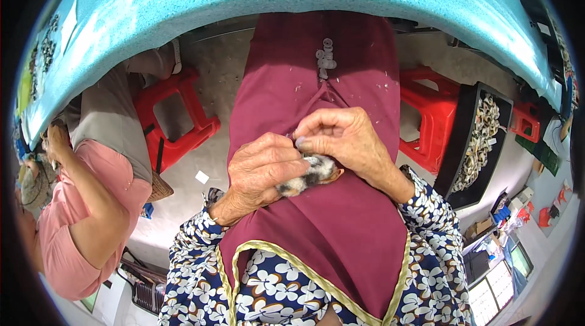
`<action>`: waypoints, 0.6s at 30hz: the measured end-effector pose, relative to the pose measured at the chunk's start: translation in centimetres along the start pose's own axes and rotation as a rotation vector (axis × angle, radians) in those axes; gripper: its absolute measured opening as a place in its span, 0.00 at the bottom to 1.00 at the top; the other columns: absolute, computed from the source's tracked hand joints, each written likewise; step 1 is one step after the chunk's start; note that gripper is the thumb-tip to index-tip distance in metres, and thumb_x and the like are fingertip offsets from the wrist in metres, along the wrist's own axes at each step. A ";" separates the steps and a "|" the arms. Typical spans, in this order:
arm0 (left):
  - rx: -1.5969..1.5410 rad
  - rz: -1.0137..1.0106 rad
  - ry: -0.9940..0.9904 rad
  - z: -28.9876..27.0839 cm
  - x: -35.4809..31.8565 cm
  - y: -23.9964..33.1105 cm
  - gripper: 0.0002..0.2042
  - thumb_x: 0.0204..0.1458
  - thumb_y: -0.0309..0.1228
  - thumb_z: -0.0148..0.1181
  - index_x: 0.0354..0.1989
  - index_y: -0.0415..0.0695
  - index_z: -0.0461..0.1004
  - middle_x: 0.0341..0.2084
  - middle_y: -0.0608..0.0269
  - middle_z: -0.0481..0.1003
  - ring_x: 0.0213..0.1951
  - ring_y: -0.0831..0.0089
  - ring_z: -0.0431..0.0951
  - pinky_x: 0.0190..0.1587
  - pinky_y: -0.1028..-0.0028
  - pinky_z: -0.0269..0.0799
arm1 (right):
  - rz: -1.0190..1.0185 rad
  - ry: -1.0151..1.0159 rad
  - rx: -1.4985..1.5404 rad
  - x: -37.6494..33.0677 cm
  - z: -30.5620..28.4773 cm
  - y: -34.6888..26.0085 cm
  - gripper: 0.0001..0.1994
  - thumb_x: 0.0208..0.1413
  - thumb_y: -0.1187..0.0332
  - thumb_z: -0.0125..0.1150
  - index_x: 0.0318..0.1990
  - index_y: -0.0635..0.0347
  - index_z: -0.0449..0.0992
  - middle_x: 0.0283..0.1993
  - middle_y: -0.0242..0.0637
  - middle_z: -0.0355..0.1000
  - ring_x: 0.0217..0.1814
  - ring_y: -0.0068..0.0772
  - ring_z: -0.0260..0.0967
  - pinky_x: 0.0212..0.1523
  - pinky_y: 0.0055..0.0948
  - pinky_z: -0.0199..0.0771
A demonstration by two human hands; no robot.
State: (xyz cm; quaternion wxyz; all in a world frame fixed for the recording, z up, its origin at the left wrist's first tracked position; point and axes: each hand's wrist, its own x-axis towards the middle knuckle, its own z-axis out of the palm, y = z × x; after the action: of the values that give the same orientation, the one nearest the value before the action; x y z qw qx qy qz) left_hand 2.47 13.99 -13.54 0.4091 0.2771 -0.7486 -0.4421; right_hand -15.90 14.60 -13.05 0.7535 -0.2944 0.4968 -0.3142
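In the middle of the frame, I saw the furry thing slant up to the right, the left hand holding it, the right hand pinched, maybe on nothing.

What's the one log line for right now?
left hand: holding fuzzy patchy piece | right hand: curled at its edge | lap: maroon apron, pale discs | right side: black tray, red stool

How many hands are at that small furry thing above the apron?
2: the person's left hand at the left of the small black, white and orange furry piece; their right hand at its upper right.
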 end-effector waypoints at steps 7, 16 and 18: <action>0.032 -0.032 0.075 0.5 -1.1 0.3 0.14 0.25 0.27 0.67 0.27 0.42 0.78 0.23 0.64 0.75 0.27 0.67 0.74 0.31 0.71 0.71 | -0.019 0.000 0.013 -1.8 0.3 0.0 0.06 0.50 0.79 0.58 0.35 0.68 0.77 0.31 0.34 0.75 0.33 0.17 0.71 0.34 0.17 0.73; -0.024 -0.036 0.109 1.1 -1.8 -0.4 0.10 0.43 0.34 0.62 0.25 0.38 0.76 0.21 0.59 0.74 0.26 0.65 0.73 0.30 0.70 0.67 | 0.058 -0.031 0.069 -2.4 -0.1 0.1 0.06 0.53 0.76 0.57 0.38 0.69 0.76 0.28 0.35 0.74 0.27 0.16 0.70 0.25 0.15 0.70; -0.021 -0.045 0.109 1.1 -1.3 -0.7 0.10 0.43 0.33 0.62 0.25 0.37 0.76 0.21 0.59 0.74 0.26 0.65 0.73 0.30 0.70 0.67 | 0.017 -0.030 0.047 -2.0 -0.4 0.2 0.06 0.53 0.76 0.57 0.37 0.69 0.76 0.29 0.36 0.74 0.28 0.17 0.70 0.26 0.14 0.71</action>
State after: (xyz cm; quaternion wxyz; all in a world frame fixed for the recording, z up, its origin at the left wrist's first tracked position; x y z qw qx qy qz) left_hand 2.26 15.19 -14.91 0.4422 0.3135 -0.7140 -0.4431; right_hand -16.84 16.17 -12.22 0.7701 -0.2772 0.4805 -0.3150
